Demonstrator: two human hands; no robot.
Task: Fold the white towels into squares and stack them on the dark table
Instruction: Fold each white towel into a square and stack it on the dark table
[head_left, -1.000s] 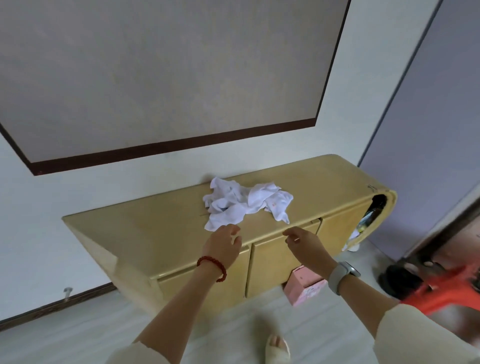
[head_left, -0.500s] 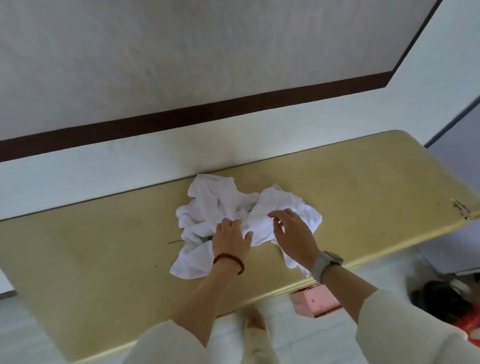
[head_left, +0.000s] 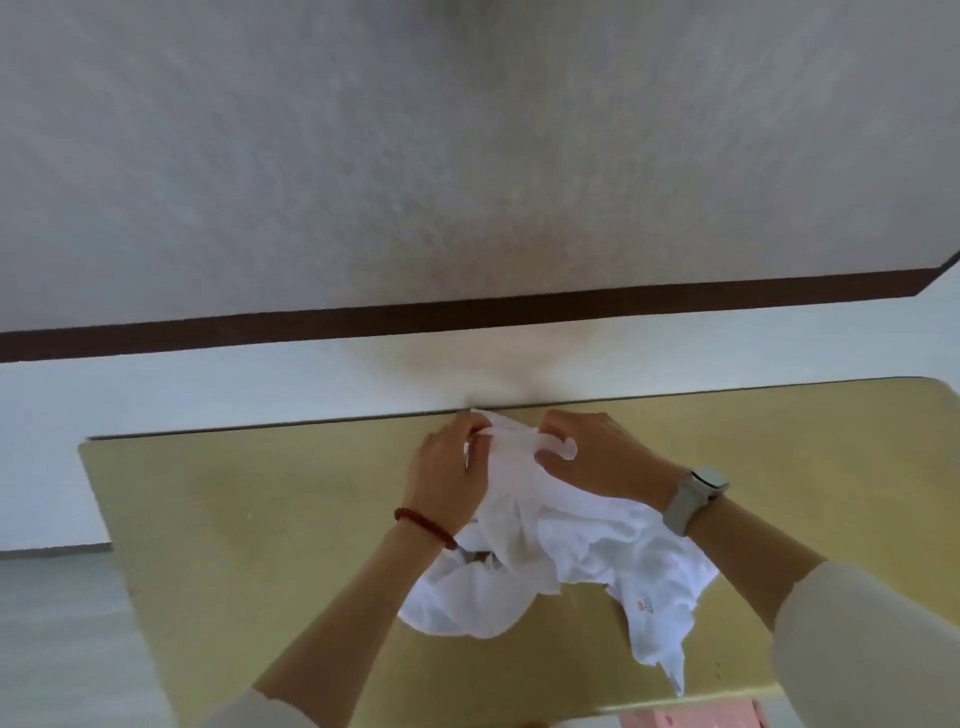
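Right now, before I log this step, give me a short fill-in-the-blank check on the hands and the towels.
1. Both hands pinch the same ____ towel bunch.
2. The left hand has a red ____ at its wrist.
3. The right hand has a grey ____ at its wrist.
4. The towels lie crumpled on a ____ cabinet top.

Missing words: white; bracelet; watch; yellow

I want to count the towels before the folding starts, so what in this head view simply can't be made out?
- How many white towels: one crumpled, overlapping heap; no separate edges.
- Fingertips of left hand and right hand: buried in the cloth they pinch.
- Red print on one towel: too small to read.
- Pink box: cut off by the bottom edge and the yellow cabinet top.
- The dark table: not in view.
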